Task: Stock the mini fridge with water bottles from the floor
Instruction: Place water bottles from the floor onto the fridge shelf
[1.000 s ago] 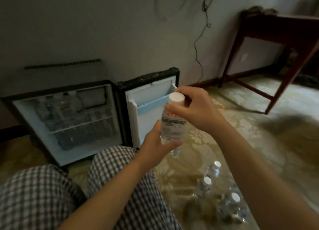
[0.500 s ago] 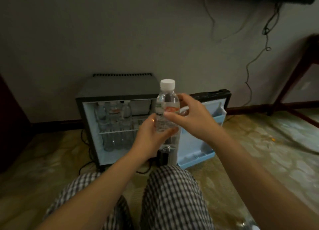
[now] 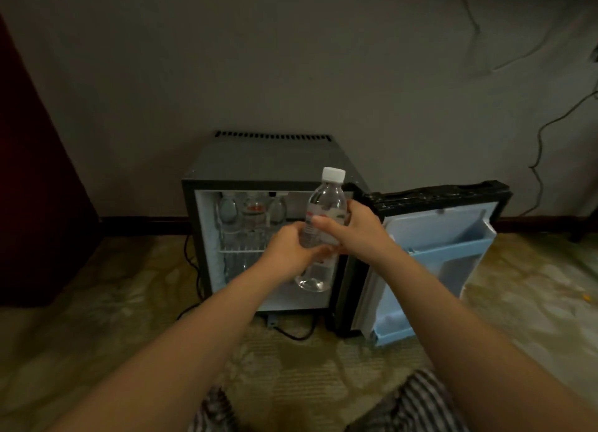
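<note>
A person sits on a patterned beige carpet point(image 3: 97, 318), checked trousers point(image 3: 417, 402) at the bottom edge, facing a grey-topped mini fridge point(image 3: 268, 159). The fridge stands against a plain grey wall point(image 3: 259, 59) with a dark skirting board point(image 3: 145, 221) along its foot. The fridge door point(image 3: 430, 227) is swung wide to the right, showing its pale blue door shelf point(image 3: 453, 250). Inside, several stocked bottles point(image 3: 252, 211) stand on a white wire shelf point(image 3: 239, 251); the clear shapes below it are too blurred to count. A black power cord point(image 3: 294, 336) loops on the carpet under the fridge front. A thin cable point(image 3: 543, 133) hangs down the wall at the right. A dark red piece of furniture point(image 3: 32, 172) fills the left edge.

Both arms reach forward. A clear water bottle point(image 3: 327, 201) with a white cap point(image 3: 333, 174) is held upright in the air, in front of the open compartment near its hinge side. The left hand point(image 3: 291, 253) has its grip wrapped round the bottle's lower middle from the left. The right hand point(image 3: 356, 234) has its grip curled round the labelled middle from the right, thumb across the front. The bottle's base hangs free below both hands.
</note>
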A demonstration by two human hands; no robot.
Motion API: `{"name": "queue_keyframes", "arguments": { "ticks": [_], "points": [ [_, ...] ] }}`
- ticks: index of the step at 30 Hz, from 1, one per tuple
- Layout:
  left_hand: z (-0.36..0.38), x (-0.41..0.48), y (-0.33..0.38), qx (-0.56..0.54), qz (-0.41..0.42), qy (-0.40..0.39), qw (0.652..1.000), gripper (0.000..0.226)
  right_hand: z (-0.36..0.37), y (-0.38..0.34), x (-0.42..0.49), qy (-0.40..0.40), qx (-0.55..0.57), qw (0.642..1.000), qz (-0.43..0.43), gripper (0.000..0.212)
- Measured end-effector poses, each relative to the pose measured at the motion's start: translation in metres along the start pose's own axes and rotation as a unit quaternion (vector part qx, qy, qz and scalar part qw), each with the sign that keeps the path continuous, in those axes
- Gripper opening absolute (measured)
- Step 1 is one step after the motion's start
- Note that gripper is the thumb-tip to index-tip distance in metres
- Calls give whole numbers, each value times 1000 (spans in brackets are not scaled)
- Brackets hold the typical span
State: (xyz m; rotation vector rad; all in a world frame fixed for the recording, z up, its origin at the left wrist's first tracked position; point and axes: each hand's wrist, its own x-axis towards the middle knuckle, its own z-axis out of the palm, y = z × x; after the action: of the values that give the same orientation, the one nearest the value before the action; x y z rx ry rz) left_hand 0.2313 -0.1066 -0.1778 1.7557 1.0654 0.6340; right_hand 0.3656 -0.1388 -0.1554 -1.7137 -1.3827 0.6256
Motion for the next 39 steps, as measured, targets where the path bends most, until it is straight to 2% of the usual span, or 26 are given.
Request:
{"name": "queue_keyframes", "arguments": {
  "ticks": [4, 7, 11, 14, 19, 23, 26, 31, 36, 39],
  "points": [
    [-18, 27, -22, 23, -44, -75, 996, 39, 26, 32, 31, -7, 55, 997, 47, 46],
    [-22, 51, -42, 38, -84, -90, 992, 41, 46, 54, 53, -5, 69, 996, 59, 42],
    [-21, 87, -68, 19, -126, -44, 991, 41, 65, 67, 81, 3, 61, 997, 46, 47],
    [-15, 108, -87, -54, -166, -2, 985, 40, 75, 76, 94, 15, 83, 995, 44, 48],
    [-1, 132, -99, -168, -221, 10, 961, 37, 92, 93, 115, 45, 74, 995, 51, 49],
    [0, 153, -109, -213, -249, 33, 944, 25, 106, 105, 135, 50, 77, 994, 60, 47],
    [2, 166, -117, -236, -267, 48, 933, 20, 116, 114, 150, 48, 89, 992, 75, 42],
    [3, 191, -128, -250, -287, 56, 923, 30, 129, 118, 176, 77, 79, 991, 78, 33],
    [5, 208, -140, -245, -312, 42, 917, 35, 140, 124, 201, 67, 79, 980, 168, 45],
    [6, 219, -140, -256, -324, 53, 909, 34, 144, 130, 211, 64, 68, 982, 167, 49]
  ]
}}
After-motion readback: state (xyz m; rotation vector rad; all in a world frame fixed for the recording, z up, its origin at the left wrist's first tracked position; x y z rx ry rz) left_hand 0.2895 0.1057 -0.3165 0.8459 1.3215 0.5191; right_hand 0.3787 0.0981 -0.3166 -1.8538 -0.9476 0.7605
